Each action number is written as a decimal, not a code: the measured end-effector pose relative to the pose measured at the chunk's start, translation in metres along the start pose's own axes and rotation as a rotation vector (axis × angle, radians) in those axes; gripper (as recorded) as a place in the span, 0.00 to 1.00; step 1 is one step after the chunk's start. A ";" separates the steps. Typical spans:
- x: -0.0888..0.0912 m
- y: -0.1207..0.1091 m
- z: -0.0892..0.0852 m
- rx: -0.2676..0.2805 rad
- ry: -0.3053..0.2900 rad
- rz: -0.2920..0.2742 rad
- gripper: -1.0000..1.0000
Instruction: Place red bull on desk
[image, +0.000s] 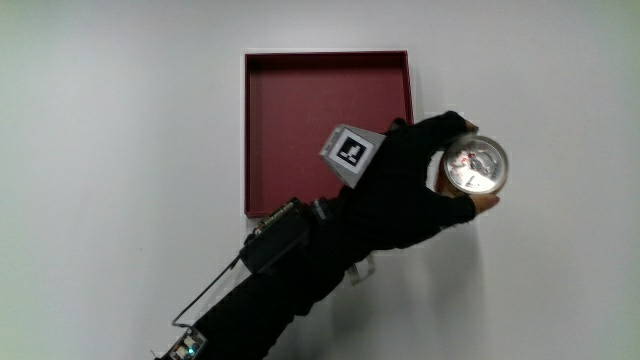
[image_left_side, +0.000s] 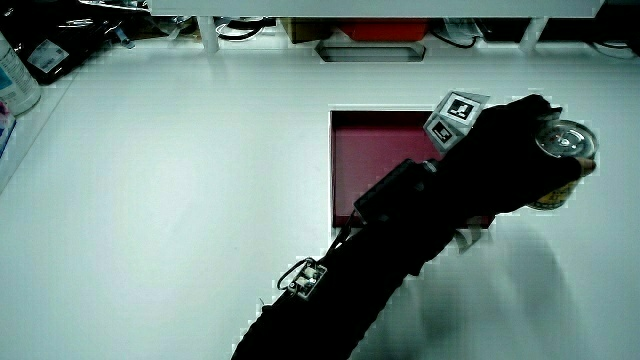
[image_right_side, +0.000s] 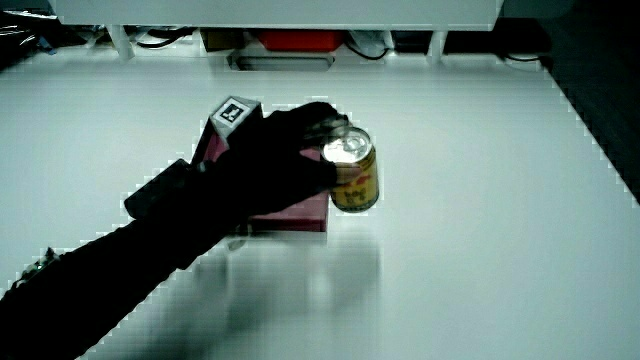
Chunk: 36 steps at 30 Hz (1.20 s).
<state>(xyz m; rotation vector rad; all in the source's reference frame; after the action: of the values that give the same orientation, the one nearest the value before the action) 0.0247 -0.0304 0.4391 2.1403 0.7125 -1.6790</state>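
The Red Bull can (image: 475, 166) is upright beside the red tray (image: 300, 110), just outside the tray's wall; I cannot tell whether it rests on the white table. Its silver lid faces up in the main view, and its golden side (image_right_side: 356, 182) shows in a side view. The gloved hand (image: 425, 175) wraps around the can from the tray's side, fingers curled on it. The patterned cube (image: 352, 153) sits on the hand's back. In both side views the hand (image_left_side: 520, 150) and forearm reach across the tray's corner to the can (image_left_side: 563, 145).
The shallow red tray (image_left_side: 370, 150) lies open on the white table. A low partition with cables and a red box (image_left_side: 375, 30) runs along the table's edge farthest from the person. A bottle (image_left_side: 15, 75) stands near one table corner.
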 end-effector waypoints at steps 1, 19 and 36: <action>0.007 -0.002 0.000 -0.013 0.125 0.049 0.50; -0.024 -0.012 -0.046 -0.155 -0.075 0.176 0.50; -0.021 -0.013 -0.052 -0.186 -0.048 0.167 0.50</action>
<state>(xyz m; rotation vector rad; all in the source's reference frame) 0.0553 0.0049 0.4731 1.9666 0.6302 -1.5107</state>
